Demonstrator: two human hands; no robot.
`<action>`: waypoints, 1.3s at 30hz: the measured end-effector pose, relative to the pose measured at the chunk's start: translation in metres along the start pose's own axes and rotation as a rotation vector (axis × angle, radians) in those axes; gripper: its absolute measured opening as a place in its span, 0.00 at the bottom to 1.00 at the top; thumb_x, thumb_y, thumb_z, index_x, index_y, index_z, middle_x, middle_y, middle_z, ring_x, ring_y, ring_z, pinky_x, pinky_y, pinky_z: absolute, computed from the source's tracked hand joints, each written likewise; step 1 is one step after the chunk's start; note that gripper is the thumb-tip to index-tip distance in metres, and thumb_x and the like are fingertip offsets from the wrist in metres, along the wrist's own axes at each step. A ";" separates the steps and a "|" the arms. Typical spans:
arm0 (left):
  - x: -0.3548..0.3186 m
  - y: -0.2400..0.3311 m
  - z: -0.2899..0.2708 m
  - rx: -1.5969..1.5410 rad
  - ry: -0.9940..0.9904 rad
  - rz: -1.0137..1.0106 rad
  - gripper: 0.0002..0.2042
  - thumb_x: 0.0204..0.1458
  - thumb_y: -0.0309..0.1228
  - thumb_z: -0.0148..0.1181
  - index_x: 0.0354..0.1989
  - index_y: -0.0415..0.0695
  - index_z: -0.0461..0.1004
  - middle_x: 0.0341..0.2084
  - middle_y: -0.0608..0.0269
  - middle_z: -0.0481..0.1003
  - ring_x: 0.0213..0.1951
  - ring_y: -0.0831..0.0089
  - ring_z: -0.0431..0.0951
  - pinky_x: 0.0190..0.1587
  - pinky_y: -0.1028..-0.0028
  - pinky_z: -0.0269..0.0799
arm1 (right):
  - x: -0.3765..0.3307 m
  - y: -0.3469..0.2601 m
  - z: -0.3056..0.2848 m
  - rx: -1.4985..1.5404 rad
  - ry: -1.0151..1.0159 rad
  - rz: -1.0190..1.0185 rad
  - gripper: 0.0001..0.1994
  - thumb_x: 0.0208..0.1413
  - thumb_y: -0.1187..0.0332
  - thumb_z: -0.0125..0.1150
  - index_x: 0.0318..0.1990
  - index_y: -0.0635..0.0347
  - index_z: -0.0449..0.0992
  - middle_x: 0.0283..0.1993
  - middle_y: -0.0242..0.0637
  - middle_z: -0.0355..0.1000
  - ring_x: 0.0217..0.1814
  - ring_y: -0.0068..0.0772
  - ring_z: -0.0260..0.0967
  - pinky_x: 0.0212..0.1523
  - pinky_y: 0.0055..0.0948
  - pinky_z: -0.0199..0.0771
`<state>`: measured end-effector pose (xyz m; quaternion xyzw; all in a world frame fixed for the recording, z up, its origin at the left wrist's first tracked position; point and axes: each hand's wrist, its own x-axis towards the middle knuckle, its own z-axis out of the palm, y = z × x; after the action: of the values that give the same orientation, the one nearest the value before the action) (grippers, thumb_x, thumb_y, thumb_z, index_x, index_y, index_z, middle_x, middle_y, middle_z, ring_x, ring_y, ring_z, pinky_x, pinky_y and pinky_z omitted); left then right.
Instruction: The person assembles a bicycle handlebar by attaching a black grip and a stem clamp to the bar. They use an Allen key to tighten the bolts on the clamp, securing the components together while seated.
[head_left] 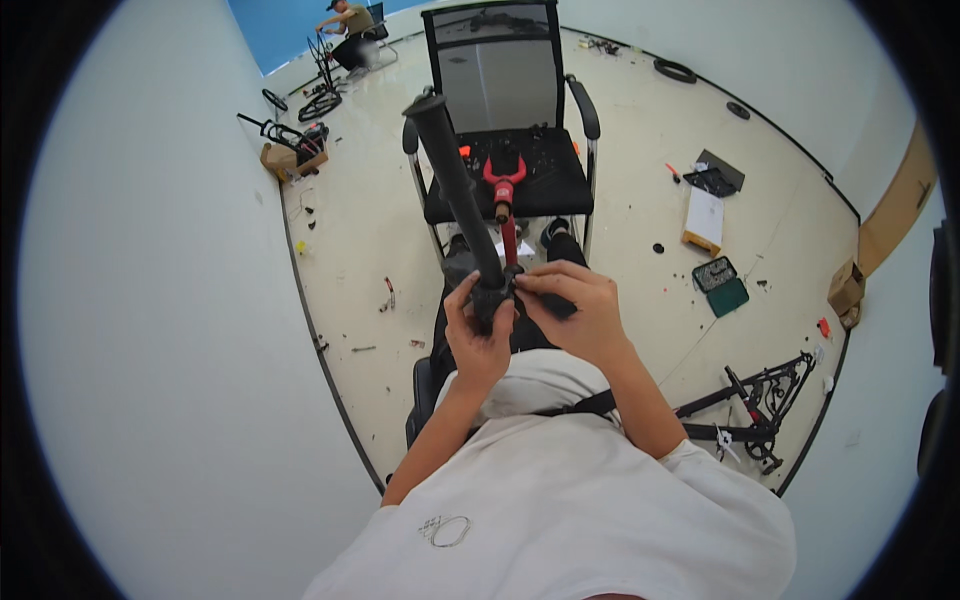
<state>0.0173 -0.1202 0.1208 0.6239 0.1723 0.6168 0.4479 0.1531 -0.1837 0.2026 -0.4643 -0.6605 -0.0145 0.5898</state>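
Note:
A long black tube [455, 185] with a flared end slants up and away from my lap. My left hand [480, 335] is closed around its lower end, where a dark, thicker joint sits. At that joint my right hand [575, 305] pinches with thumb and forefinger; the small part between them is too hidden to name. Just beyond my hands, a red forked bicycle part [504, 180] rests at the front of a black chair [495, 75]. A red rod [510, 243] runs from below it toward the joint; whether the two touch, I cannot tell.
Small dark parts lie on the chair seat. To the right are a green tool case [728, 297], a white box [703, 220] and a black bicycle frame [755, 410]. A cardboard box of parts [295, 155] stands left. Another person [352, 25] sits by a bicycle at the back.

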 end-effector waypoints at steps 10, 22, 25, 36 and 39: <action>0.006 0.010 0.005 -0.033 -0.033 -0.016 0.24 0.59 0.26 0.57 0.61 0.37 0.55 0.31 0.58 0.76 0.31 0.79 0.76 0.36 0.82 0.71 | -0.005 -0.008 -0.004 0.226 -0.062 0.267 0.07 0.48 0.79 0.68 0.36 0.71 0.79 0.31 0.41 0.78 0.33 0.31 0.80 0.33 0.23 0.81; 0.004 0.016 0.005 -0.051 -0.077 -0.042 0.25 0.60 0.24 0.54 0.63 0.37 0.52 0.37 0.56 0.75 0.35 0.78 0.76 0.38 0.81 0.72 | -0.001 -0.002 -0.006 0.293 -0.100 0.285 0.07 0.47 0.79 0.67 0.35 0.70 0.78 0.29 0.40 0.78 0.32 0.30 0.80 0.35 0.22 0.80; 0.004 0.017 0.004 -0.023 -0.099 -0.057 0.24 0.61 0.25 0.49 0.63 0.39 0.50 0.40 0.55 0.74 0.34 0.79 0.74 0.36 0.80 0.70 | -0.003 -0.001 -0.004 0.322 -0.067 0.323 0.07 0.47 0.79 0.67 0.34 0.70 0.78 0.29 0.40 0.78 0.32 0.29 0.80 0.35 0.21 0.80; -0.002 0.003 0.001 0.014 -0.047 -0.006 0.24 0.60 0.24 0.54 0.62 0.37 0.53 0.32 0.57 0.75 0.29 0.79 0.75 0.32 0.81 0.71 | -0.002 -0.009 -0.005 0.239 -0.132 0.357 0.06 0.50 0.78 0.66 0.35 0.71 0.77 0.29 0.41 0.78 0.29 0.28 0.80 0.32 0.21 0.78; -0.003 0.001 0.000 0.056 -0.053 0.009 0.24 0.60 0.23 0.53 0.62 0.38 0.52 0.33 0.57 0.75 0.27 0.80 0.74 0.30 0.81 0.70 | -0.001 -0.008 -0.003 0.306 -0.133 0.444 0.05 0.51 0.78 0.66 0.34 0.71 0.77 0.28 0.39 0.78 0.29 0.24 0.79 0.32 0.20 0.78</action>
<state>0.0162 -0.1232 0.1194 0.6530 0.1747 0.5971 0.4318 0.1501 -0.1900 0.2065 -0.5031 -0.5742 0.2457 0.5973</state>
